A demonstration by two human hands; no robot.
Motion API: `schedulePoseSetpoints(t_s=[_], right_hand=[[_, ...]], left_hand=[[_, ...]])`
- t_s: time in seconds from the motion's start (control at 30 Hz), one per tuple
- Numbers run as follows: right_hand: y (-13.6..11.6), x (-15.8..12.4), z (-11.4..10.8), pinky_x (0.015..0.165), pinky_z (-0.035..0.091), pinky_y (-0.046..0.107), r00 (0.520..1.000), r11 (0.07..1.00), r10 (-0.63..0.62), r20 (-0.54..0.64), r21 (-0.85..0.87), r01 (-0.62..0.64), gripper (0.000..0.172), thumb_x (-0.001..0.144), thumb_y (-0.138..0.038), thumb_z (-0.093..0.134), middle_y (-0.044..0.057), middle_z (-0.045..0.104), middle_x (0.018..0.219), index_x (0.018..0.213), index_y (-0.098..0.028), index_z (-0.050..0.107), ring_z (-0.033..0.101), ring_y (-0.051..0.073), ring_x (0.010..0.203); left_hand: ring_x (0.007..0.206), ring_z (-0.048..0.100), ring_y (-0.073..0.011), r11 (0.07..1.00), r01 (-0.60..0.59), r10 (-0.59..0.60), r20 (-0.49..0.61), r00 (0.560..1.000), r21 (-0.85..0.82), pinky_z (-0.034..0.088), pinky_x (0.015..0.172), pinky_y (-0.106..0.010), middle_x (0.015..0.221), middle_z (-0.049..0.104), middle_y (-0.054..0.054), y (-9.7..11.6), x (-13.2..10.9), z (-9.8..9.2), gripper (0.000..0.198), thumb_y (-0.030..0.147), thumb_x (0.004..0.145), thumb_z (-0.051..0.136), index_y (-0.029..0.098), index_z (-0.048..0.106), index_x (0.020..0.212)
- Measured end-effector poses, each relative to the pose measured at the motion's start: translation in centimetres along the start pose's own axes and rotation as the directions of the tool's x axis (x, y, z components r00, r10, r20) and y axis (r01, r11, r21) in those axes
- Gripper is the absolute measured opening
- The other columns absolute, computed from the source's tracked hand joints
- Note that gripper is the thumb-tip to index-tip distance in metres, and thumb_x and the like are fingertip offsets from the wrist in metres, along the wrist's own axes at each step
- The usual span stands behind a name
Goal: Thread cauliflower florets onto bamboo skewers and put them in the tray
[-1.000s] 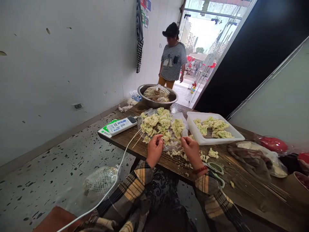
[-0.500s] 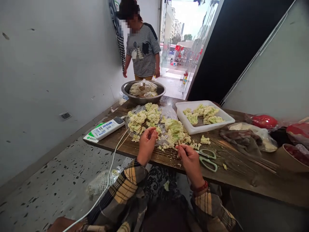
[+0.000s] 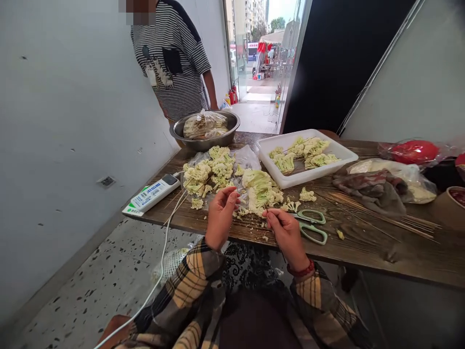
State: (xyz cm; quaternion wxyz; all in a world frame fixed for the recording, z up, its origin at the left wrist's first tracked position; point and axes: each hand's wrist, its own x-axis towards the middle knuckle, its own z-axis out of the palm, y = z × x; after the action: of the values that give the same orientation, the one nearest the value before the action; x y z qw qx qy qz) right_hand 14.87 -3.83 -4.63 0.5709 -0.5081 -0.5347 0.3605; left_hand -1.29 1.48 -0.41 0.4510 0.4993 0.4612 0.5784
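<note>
My left hand (image 3: 221, 213) is raised over the front edge of the table, thumb and fingers pinched together. Whatever lies in that pinch is too small to make out. My right hand (image 3: 285, 230) is closed at the fingertips on a thin stick, seemingly a bamboo skewer, of which only a short dark bit shows. Between and beyond both hands, a large piece of cauliflower (image 3: 259, 186) rests on a plastic bag, with a heap of cut florets (image 3: 207, 169) to its left. Green-handled scissors (image 3: 313, 227) lie just right of my right hand, beside small florets and crumbs.
A white tray (image 3: 285, 182) holds skewered cauliflower. Behind the heap stands a metal basin (image 3: 205, 144) with bagged food. Bamboo skewers (image 3: 392, 220) and a crumpled cloth (image 3: 374, 190) lie at right. A payment device (image 3: 154, 194) with a white cable sits left. A person (image 3: 174, 63) stands behind the basin.
The camera view has tilted down and shifted. The person beyond the table has come nearer and appears further left. My hands keep almost the same pinched pose.
</note>
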Motion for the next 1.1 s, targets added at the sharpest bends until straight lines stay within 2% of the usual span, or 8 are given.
schedulePoseSetpoints(t_s=[0.17,0.27,0.47,0.57,0.77,0.87,1.1], right_hand=[[-0.5,-0.3,-0.1,0.057,0.040,0.024,0.996,0.997,-0.072,0.048,0.004,0.072,0.024,0.090,-0.034,0.051,-0.002,0.054,0.060,0.083,-0.019,0.068,0.051,0.013,0.057],[-0.7,-0.2,-0.1,0.058,0.041,0.024,0.993,0.995,-0.102,0.064,0.001,0.102,0.022,0.090,-0.033,0.052,-0.002,0.055,0.061,0.083,-0.019,0.068,0.052,0.013,0.058],[-0.6,-0.2,0.3,0.060,0.041,0.025,0.993,0.994,-0.109,0.046,-0.016,0.109,0.023,0.089,-0.034,0.053,-0.002,0.056,0.061,0.081,-0.018,0.067,0.052,0.013,0.059],[-0.6,-0.1,0.3,0.060,0.041,0.024,0.994,0.995,-0.097,0.046,-0.032,0.098,0.024,0.089,-0.034,0.052,-0.002,0.055,0.061,0.081,-0.017,0.067,0.053,0.013,0.059],[-0.4,0.0,0.1,0.055,0.039,0.023,0.996,0.996,-0.083,0.011,-0.025,0.083,0.026,0.091,-0.033,0.048,-0.003,0.053,0.060,0.084,-0.017,0.067,0.051,0.012,0.056],[-0.1,0.0,0.2,0.054,0.038,0.023,0.996,0.996,-0.087,-0.007,-0.036,0.087,0.026,0.091,-0.033,0.047,-0.003,0.052,0.059,0.082,-0.017,0.066,0.051,0.012,0.055],[-0.3,-0.3,0.6,0.054,0.039,0.023,0.989,0.985,-0.140,-0.038,-0.110,0.136,0.023,0.090,-0.031,0.050,-0.002,0.055,0.060,0.080,-0.018,0.066,0.051,0.012,0.055]], left_hand=[[0.081,0.058,-0.0129,0.965,0.120,-0.094,0.120,0.988,-0.234,0.046,0.069,-0.024,0.098,0.062,-0.004,1.6,1.2,1.3,0.040,0.046,0.078,0.063,0.020,0.061,0.108],[0.081,0.058,-0.0121,0.931,0.173,-0.121,0.175,0.977,-0.322,0.045,0.070,-0.023,0.098,0.064,-0.003,2.2,1.3,1.9,0.036,0.042,0.076,0.067,0.020,0.063,0.104],[0.069,0.055,-0.0089,0.947,0.124,-0.083,0.147,0.986,-0.297,0.042,0.062,-0.019,0.082,0.064,0.000,2.4,1.3,2.6,0.025,0.034,0.076,0.069,0.016,0.063,0.093],[0.067,0.055,-0.0078,0.937,0.177,-0.127,0.179,0.976,-0.300,0.041,0.058,-0.017,0.082,0.063,0.000,2.4,1.5,2.6,0.023,0.034,0.076,0.069,0.016,0.062,0.090],[0.074,0.060,-0.0098,0.869,0.282,-0.180,0.271,0.946,-0.407,0.048,0.064,-0.020,0.089,0.064,-0.002,2.9,1.3,2.1,0.032,0.040,0.080,0.063,0.017,0.062,0.102],[0.074,0.061,-0.0103,0.846,0.294,-0.191,0.263,0.946,-0.445,0.050,0.067,-0.023,0.085,0.063,-0.002,3.0,0.8,1.8,0.033,0.038,0.079,0.065,0.017,0.062,0.104],[0.073,0.061,-0.0089,0.849,0.300,-0.220,0.225,0.949,-0.435,0.049,0.065,-0.020,0.086,0.064,-0.002,2.3,0.3,1.4,0.037,0.032,0.073,0.072,0.017,0.062,0.105]])
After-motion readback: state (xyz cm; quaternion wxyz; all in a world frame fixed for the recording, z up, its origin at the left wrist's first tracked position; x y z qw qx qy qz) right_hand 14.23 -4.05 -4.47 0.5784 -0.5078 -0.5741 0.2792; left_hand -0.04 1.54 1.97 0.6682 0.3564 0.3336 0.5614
